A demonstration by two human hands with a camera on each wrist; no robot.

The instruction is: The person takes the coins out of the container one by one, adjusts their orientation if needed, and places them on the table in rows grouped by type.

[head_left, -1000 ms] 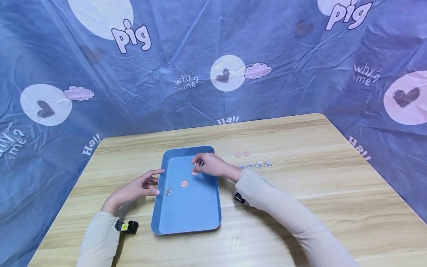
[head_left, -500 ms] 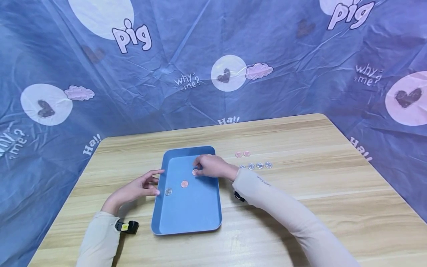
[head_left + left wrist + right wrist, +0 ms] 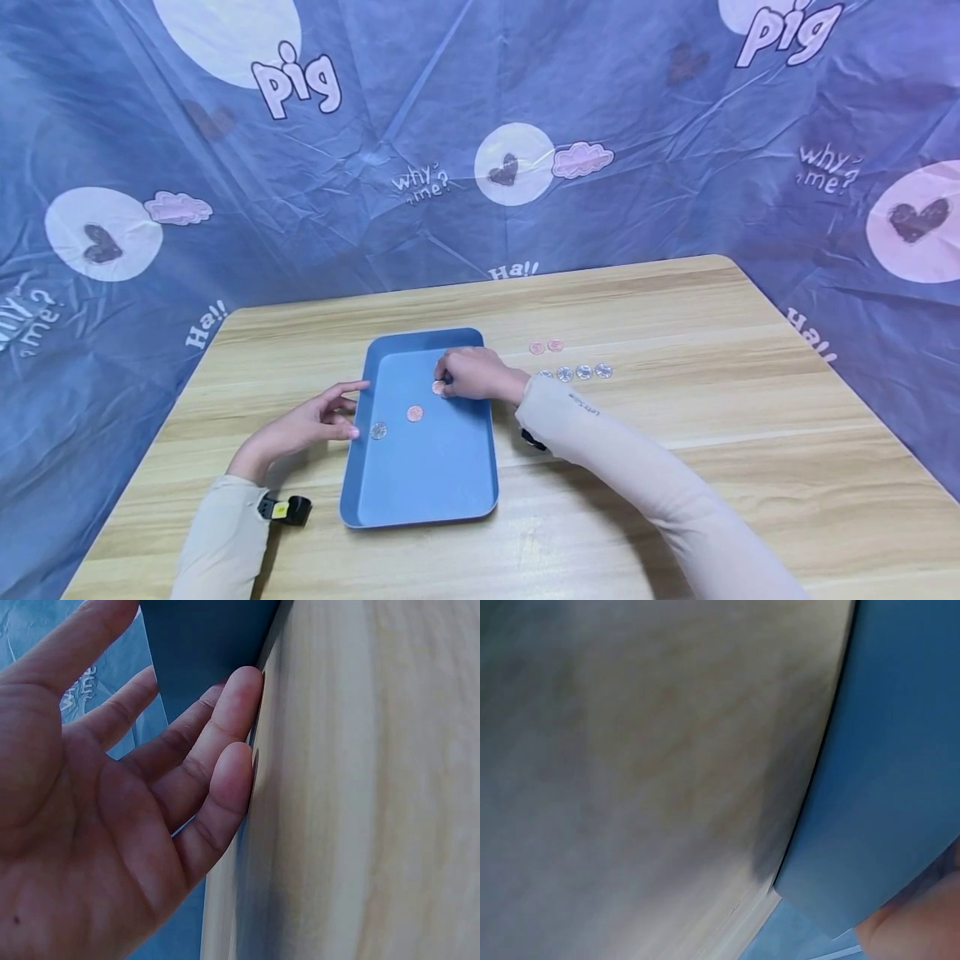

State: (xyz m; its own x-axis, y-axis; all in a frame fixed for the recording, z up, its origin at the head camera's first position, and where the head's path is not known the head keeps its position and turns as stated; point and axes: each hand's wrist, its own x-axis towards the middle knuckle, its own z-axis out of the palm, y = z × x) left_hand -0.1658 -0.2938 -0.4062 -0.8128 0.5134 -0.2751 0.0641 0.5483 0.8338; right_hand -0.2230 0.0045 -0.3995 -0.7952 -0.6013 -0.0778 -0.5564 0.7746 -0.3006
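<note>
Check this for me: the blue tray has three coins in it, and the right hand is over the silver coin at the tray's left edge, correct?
Not quite. In the head view the right hand is at the copper coin in the far part of the blue tray. The silver coin lies untouched near the left hand. Three coins is correct.

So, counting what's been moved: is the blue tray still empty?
Not empty. The blue tray holds a silver coin and a copper coin; the right hand touches a third coin.

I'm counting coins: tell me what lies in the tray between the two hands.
In the head view, a silver coin and a copper coin lie on the blue tray between the left hand and right hand.
</note>
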